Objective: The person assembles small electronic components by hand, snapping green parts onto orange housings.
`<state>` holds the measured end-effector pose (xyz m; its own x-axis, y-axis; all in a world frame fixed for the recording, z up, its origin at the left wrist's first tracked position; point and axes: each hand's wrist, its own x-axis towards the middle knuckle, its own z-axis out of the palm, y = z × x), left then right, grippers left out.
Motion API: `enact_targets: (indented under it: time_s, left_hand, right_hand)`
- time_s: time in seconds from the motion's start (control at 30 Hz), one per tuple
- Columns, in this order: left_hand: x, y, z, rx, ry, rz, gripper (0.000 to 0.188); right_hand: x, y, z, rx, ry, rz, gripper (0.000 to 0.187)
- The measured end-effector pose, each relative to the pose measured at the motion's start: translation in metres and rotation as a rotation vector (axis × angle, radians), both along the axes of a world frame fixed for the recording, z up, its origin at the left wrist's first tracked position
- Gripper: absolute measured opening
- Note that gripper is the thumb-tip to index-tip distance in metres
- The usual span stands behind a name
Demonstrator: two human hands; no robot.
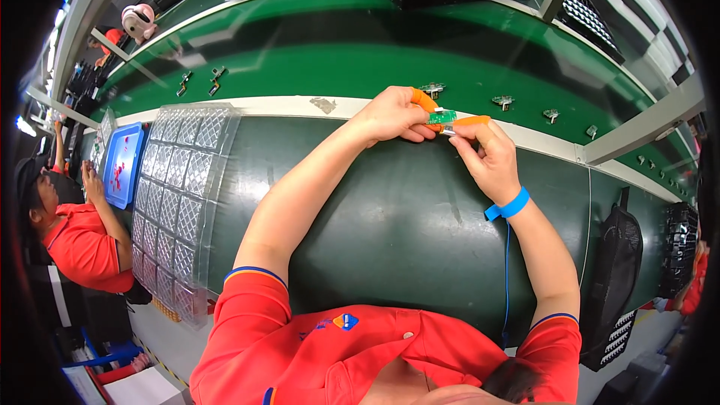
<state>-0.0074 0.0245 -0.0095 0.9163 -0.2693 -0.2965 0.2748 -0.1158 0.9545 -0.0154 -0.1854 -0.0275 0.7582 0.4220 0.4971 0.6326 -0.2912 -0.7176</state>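
Two hands close together at the far edge of a dark green worktable [390, 225]: left hand [391, 115] with fingertips pinched on a small green circuit board [442, 117], right hand [491, 156] with thumb and forefinger closed on a small silvery part [448, 131], just below the board; impossible to tell whether joined to it. Orange finger covers [425, 99] on both; around the right wrist, a blue strap [510, 205] with a thin blue cord [507, 277] trailing down. Just beyond, a pale rail [277, 107], then a green belt [300, 67] with small assemblies [502, 103] spaced along it, a pair well off to the left. Left on the table, a clear compartmented tray [178, 169]; past it, a blue tray [118, 201] with red bits, beside a co-worker in a red shirt [86, 247]. To the right, a black mesh item [616, 255].
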Motion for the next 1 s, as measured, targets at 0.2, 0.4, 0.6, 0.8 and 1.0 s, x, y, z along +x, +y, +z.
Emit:
enact_targets:
  time_s: [0.2,0.4,0.6,0.8,1.0]
  left_hand:
    - [-0.006,-0.012,0.000,0.005,-0.004,-0.072,0.024]
    - [-0.007,-0.013,0.000,-0.066,0.023,-0.087,0.024]
    - [-0.007,-0.009,-0.001,-0.122,0.023,-0.132,0.022]
    - [-0.007,-0.012,-0.008,-0.001,-0.082,-0.183,0.029]
    - [-0.003,-0.005,-0.010,-0.008,-0.173,-0.132,0.023]
  right_hand:
    - [0.003,0.003,0.004,-0.062,-0.403,-0.022,0.015]
    - [0.007,0.002,0.001,-0.075,-0.382,-0.002,0.014]
    - [0.007,0.001,-0.003,-0.099,-0.276,0.023,0.012]
    - [0.002,0.002,-0.003,-0.109,-0.136,0.016,0.014]
    - [0.004,0.005,-0.004,0.038,0.064,0.000,0.022]
